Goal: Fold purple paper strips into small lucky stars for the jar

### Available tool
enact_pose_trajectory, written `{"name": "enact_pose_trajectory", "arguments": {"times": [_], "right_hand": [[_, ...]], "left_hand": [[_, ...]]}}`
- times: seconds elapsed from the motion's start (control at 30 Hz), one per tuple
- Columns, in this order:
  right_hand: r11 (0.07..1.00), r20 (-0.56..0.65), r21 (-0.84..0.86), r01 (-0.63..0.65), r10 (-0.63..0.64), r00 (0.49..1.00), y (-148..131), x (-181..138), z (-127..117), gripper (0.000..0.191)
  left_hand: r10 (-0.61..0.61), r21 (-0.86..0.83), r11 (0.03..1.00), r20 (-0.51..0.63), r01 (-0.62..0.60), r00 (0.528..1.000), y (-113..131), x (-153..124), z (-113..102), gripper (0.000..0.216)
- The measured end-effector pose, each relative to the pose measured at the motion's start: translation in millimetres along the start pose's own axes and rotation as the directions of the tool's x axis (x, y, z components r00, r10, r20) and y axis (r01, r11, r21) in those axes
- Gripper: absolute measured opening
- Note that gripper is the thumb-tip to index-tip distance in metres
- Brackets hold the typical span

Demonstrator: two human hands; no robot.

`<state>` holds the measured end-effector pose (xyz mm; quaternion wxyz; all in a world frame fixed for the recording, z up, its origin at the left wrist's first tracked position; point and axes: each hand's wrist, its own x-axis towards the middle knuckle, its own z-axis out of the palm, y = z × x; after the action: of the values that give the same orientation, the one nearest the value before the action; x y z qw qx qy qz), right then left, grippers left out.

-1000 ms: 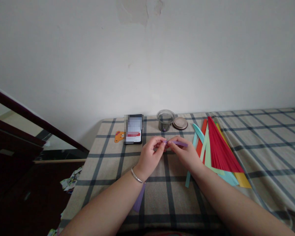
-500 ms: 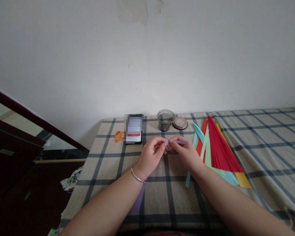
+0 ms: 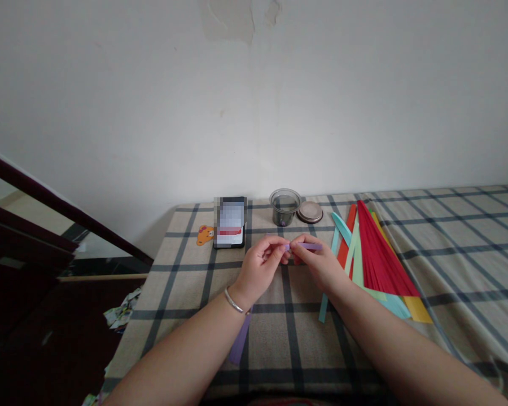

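Observation:
A narrow purple paper strip (image 3: 311, 246) runs between my two hands above the checked cloth. My left hand (image 3: 263, 260) pinches its left end between thumb and forefinger; how the paper is folded there is too small to tell. My right hand (image 3: 315, 260) pinches the same strip close by, and the free end sticks out to the right over that hand. More purple strips (image 3: 239, 341) lie on the cloth, partly hidden under my left forearm. Just beyond my hands stands a clear plastic jar (image 3: 285, 207) with a small purple piece low inside.
Right of the jar lies its round lid (image 3: 310, 211). A phone (image 3: 230, 223) and an orange bear cutout (image 3: 204, 235) are at the left. Fanned red paper strips (image 3: 383, 262) with blue, green, orange and yellow ones lie at the right. A wall (image 3: 254, 113) rises behind the table.
My fingertips have drawn slightly closer together on the purple strip, and its free end has tilted a little. The other things stay where they were.

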<state>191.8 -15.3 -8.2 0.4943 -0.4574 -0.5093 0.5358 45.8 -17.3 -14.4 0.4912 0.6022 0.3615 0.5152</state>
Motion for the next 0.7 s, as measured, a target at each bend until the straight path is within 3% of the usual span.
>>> {"name": "enact_pose_trajectory", "arguments": {"times": [0.4,0.7], "right_hand": [[0.998,0.011,0.067,-0.022,0.021,1.0,-1.0,0.7,2.0,0.029],[0.992,0.054,0.128,-0.003,-0.004,0.999,2.8,1.0,0.8,0.028]], "left_hand": [[-0.018,-0.013,1.0,-0.029,0.018,0.999,1.8,0.3,1.3,0.019],[-0.096,-0.085,0.991,0.036,0.099,0.995,0.2,3.5,-1.0,0.02]]}}
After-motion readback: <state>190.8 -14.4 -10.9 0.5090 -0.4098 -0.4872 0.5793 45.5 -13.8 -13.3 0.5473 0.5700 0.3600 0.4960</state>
